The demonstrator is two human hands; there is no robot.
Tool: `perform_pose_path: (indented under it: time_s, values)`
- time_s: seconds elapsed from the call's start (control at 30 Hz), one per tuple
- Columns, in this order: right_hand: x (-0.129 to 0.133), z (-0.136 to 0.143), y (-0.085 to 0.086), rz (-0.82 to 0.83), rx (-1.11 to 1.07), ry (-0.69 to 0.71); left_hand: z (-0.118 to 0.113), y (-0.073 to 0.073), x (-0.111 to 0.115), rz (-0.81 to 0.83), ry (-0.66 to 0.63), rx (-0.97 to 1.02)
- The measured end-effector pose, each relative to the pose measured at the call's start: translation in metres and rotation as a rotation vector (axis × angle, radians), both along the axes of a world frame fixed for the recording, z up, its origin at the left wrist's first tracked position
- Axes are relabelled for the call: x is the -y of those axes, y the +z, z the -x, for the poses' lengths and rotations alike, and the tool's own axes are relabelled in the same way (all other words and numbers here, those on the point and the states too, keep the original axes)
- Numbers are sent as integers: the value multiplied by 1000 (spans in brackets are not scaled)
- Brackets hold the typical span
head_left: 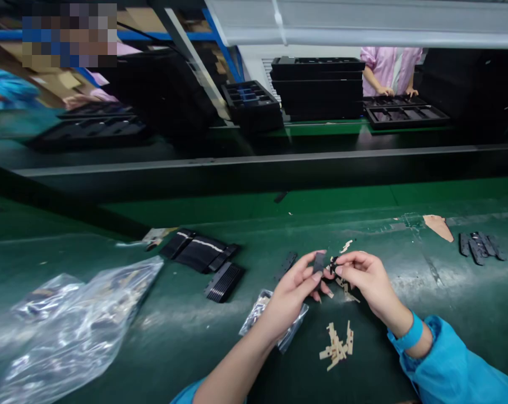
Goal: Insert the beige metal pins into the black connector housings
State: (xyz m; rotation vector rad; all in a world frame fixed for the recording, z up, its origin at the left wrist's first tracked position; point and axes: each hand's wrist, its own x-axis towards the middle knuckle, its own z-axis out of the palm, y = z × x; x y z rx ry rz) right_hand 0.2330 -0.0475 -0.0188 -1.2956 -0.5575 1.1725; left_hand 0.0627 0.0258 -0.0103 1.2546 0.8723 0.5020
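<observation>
Above the green bench (195,331), both hands meet: left hand (294,292) fingers pinch a small dark strip (319,262) upright, so right hand (365,278) fingers, clamped on a tiny black piece (333,265), can reach it.

Lay open right of the tan paper scraps (337,347) across bare green belt (447,286), yet was hemmed left by a small clear bag (254,314), farther left by black strip stacks (224,280) and a crumpled plastic bag (73,320).
</observation>
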Motion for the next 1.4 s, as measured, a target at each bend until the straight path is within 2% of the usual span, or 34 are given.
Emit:
perform_pose_path:
  time_s: [0.13, 0.33, 0.6, 0.7, 0.97, 1.4]
  values:
    - [-1, -1, 0, -17, 47, -26, -4, -3, 8, 86, 15, 63]
    - [0, 3, 2, -7, 90, -63, -1, -6, 8, 136, 106, 42]
    - [1, 6, 1, 77, 38, -75, 0, -4, 10, 197, 26, 76]
    - [1, 6, -1, 107, 32, -72, 0, -3, 12, 183, -14, 95]
    - [2, 7, 1, 158, 36, -75, 0, -2, 21, 141, 20, 87]
    - [6, 11, 2, 142, 86, -77, -1, 2, 25, 76, -19, 35]
